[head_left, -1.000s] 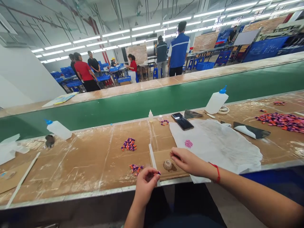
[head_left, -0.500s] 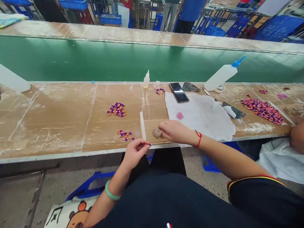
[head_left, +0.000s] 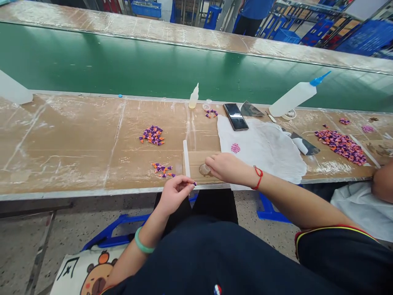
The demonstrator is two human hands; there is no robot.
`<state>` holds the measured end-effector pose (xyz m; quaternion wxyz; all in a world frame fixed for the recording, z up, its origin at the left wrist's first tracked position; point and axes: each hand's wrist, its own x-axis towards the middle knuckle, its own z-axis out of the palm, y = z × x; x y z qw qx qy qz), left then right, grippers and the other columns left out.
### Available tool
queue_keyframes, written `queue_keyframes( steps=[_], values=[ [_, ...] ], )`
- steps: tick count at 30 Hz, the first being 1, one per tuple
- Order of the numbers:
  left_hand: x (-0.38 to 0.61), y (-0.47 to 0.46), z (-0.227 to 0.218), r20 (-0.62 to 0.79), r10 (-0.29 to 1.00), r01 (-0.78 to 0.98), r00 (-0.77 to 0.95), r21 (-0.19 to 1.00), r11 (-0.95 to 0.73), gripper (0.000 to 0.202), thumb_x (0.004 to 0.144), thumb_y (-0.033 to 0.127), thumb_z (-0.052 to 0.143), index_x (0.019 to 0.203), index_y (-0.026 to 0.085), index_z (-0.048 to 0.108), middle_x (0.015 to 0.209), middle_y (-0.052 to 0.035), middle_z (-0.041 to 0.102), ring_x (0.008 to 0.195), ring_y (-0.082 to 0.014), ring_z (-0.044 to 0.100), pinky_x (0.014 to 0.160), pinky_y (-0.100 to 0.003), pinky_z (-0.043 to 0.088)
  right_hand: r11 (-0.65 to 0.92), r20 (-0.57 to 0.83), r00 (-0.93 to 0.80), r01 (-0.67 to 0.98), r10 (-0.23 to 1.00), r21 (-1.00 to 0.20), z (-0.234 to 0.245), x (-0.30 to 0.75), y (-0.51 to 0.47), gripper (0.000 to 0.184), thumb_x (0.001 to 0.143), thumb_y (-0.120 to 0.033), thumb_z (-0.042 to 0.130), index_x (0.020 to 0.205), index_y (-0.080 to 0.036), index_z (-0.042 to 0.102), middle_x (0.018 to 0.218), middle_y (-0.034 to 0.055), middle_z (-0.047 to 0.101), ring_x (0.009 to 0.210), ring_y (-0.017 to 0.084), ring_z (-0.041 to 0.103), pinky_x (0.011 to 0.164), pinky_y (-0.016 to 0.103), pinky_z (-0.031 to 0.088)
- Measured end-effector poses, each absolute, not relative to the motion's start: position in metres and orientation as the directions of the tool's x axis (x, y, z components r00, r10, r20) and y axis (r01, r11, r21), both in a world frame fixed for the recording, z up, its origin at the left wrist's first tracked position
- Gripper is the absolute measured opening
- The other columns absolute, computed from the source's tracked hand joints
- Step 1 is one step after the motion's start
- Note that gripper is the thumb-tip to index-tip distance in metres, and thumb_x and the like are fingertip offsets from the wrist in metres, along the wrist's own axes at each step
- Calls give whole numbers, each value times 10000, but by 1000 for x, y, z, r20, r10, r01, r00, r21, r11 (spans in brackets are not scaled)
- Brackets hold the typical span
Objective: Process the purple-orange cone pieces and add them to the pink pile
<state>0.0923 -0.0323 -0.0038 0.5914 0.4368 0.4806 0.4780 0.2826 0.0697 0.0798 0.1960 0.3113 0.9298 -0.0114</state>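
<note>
My left hand (head_left: 175,192) hovers at the table's near edge and pinches a tiny purple and orange piece (head_left: 194,183) between thumb and fingers. A small scatter of the same pieces (head_left: 162,169) lies just left of a white stick (head_left: 186,157). My right hand (head_left: 226,167) rests on a cardboard square (head_left: 196,162), fingers curled beside a small blob of glue (head_left: 204,169); what it holds, if anything, is hidden. A larger heap of pieces (head_left: 152,135) lies farther back.
White cloth (head_left: 270,151) with a pink bead cluster (head_left: 235,148) lies right of my hand, a phone (head_left: 235,116) on it. A small glue bottle (head_left: 193,97) and large squeeze bottle (head_left: 294,97) stand by the green conveyor (head_left: 123,69). Another person's elbow (head_left: 382,184) is far right.
The view has dropped from the hall to the table and my lap. Both hands stay at the near edge, the left still pinching the small piece.
</note>
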Motion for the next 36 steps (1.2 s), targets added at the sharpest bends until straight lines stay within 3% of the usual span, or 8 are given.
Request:
queue_keyframes(
  steps=[20, 25, 27, 29, 32, 34, 36],
  values=[
    [95, -31, -1, -176, 984, -217, 36, 959, 179, 225, 696, 344, 805, 774, 152, 716, 716, -43, 701, 616, -121, 605, 554, -219, 494, 802, -305, -750, 590, 586, 92, 81, 281, 72, 64, 922, -130, 572, 860, -137, 582, 829, 107, 671, 762, 228, 612, 587, 298, 295],
    [95, -30, 2, -177, 984, -249, 35, 952, 180, 239, 667, 346, 836, 752, 152, 725, 736, -56, 728, 619, -124, 620, 547, -214, 499, 776, -238, -745, 626, 623, 75, 88, 290, 78, 116, 919, -95, 482, 835, -152, 538, 804, 97, 636, 736, 210, 571, 606, 301, 304],
    [95, -30, 3, -182, 983, -262, 26, 948, 183, 249, 656, 349, 848, 749, 148, 733, 724, -56, 731, 596, -116, 615, 540, -211, 501, 749, -178, -746, 660, 642, -64, 91, 295, 81, 140, 900, -93, 450, 795, -176, 493, 755, 57, 596, 674, 180, 524, 593, 292, 301],
    [95, -30, 4, -190, 982, -290, 9, 939, 185, 263, 648, 357, 859, 747, 145, 738, 688, -48, 724, 563, -104, 605, 539, -208, 508, 667, -127, -738, 659, 663, -349, 93, 301, 83, 150, 884, -126, 441, 752, -198, 441, 691, 10, 540, 608, 150, 465, 573, 276, 309],
    [96, -30, 9, -189, 982, -362, -24, 917, 167, 299, 631, 386, 877, 741, 147, 734, 642, -31, 711, 531, -95, 603, 539, -207, 528, 343, -203, -701, 554, 683, -759, 95, 305, 81, 141, 897, -228, 466, 760, -207, 442, 670, -11, 537, 605, 137, 486, 582, 261, 389],
    [98, -30, 17, -173, 984, -402, -36, 904, 144, 322, 627, 406, 884, 744, 150, 729, 657, -33, 719, 532, -100, 618, 536, -211, 542, 115, -284, -690, 471, 666, -875, 97, 305, 77, 151, 907, -297, 506, 795, -201, 473, 711, 6, 595, 667, 148, 559, 630, 272, 456],
    [102, -28, 28, -145, 989, -420, -30, 900, 119, 329, 636, 416, 883, 753, 151, 727, 675, -38, 728, 538, -107, 635, 535, -218, 554, -13, -311, -699, 397, 644, -918, 100, 303, 70, 179, 909, -340, 545, 819, -196, 489, 800, 39, 660, 759, 162, 617, 700, 289, 502]
  ],
)
